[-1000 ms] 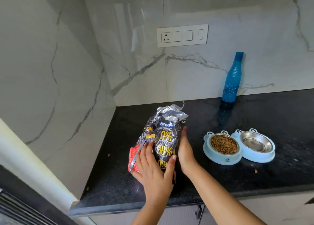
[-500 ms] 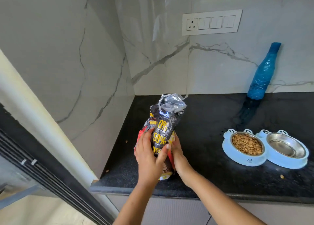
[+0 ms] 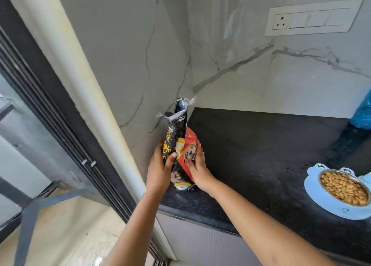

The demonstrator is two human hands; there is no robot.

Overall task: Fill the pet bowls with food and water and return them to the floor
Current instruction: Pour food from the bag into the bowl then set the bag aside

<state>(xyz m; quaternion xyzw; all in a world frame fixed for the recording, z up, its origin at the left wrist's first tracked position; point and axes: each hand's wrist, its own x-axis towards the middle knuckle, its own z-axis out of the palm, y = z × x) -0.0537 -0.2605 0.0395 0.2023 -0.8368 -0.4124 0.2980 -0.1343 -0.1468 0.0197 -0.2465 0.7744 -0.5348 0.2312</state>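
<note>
I gripped the crinkly black-and-red foil pet-food bag [image 3: 181,137] at its waist with left hand [image 3: 160,166] and right hand [image 3: 198,168], judging it soft, slippery and light.

Both hands gripping food bag [image 3: 181,145], filled bowl [image 3: 341,193]

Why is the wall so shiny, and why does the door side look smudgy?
Head view: the glossy marble wall mirrors light as glare; the door frame at the left edge is blurred and leans from the wide lens; the food bag and kibble bowl look sharp.
</note>
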